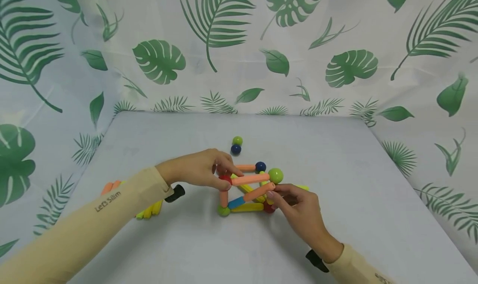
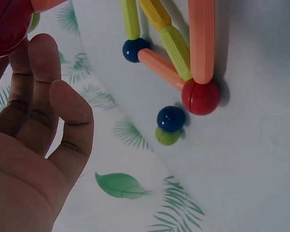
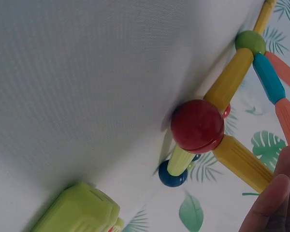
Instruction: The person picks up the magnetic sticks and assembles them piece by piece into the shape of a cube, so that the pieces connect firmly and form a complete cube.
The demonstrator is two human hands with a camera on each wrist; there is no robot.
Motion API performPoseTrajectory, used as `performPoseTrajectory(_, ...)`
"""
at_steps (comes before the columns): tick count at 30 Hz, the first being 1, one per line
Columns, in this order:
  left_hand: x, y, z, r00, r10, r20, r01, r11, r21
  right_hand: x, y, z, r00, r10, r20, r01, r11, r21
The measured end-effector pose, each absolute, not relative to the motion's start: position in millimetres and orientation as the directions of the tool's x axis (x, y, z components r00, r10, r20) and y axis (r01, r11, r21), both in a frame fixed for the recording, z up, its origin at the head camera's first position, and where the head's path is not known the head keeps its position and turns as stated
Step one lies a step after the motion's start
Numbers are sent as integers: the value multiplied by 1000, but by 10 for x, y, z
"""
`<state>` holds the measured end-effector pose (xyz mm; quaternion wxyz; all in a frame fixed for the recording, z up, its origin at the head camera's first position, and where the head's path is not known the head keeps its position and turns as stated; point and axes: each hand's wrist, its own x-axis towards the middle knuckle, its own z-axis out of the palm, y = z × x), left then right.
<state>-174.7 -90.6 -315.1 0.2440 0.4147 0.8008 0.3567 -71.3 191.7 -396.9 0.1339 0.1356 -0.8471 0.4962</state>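
My left hand (image 1: 203, 168) holds a red ball (image 2: 7, 26) at the upper left corner of a ball-and-stick frame, thumb in front and fingers behind. From that ball an orange stick (image 1: 250, 179) runs to a large green ball (image 1: 276, 175). Another orange stick (image 1: 224, 199) drops to a lower green ball (image 1: 224, 210). A blue stick (image 1: 236, 202) slants up from there, end to end with an orange stick (image 3: 287, 121) whose free end my right hand (image 1: 304, 213) pinches. A yellow stick (image 1: 247, 207) links the lower green ball to a red ball (image 3: 197, 125), partly behind my right fingers.
Behind the frame, a blue ball (image 1: 235, 149) touches a small green ball (image 1: 237, 140) on the white table. A dark blue ball (image 1: 260, 166) ends an orange stick at the back. Yellow and orange sticks (image 1: 149, 210) lie in a pile beside my left forearm.
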Motion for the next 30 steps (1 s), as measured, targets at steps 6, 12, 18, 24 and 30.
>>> performPoseTrajectory(6, -1756, -892, -3165, -535, 838, -106, 458, 393, 798, -746, 1948, -3961, -927, -74, 368, -357, 479, -802)
performPoseTrajectory(12, -1752, -890, -3163, -544, 830, -125, 426, 401, 811, -779, 1970, -3946, -936, -20, 352, -316, 490, -812)
performPoseTrajectory(18, -1757, -894, -3166, -541, 832, -122, 410, 387, 826, -833, 2009, -3939, -934, -105, 340, -350, 453, -820)
performPoseTrajectory(24, -1761, -895, -3167, -546, 828, -131, 397, 393, 829, -892, 2042, -3935, -925, -247, 289, -367, 381, -849)
performPoseTrajectory(30, -1771, -895, -3171, -542, 830, -129, 406, 393, 825, -945, 2071, -3934, -920, -272, 282, -365, 335, -869)
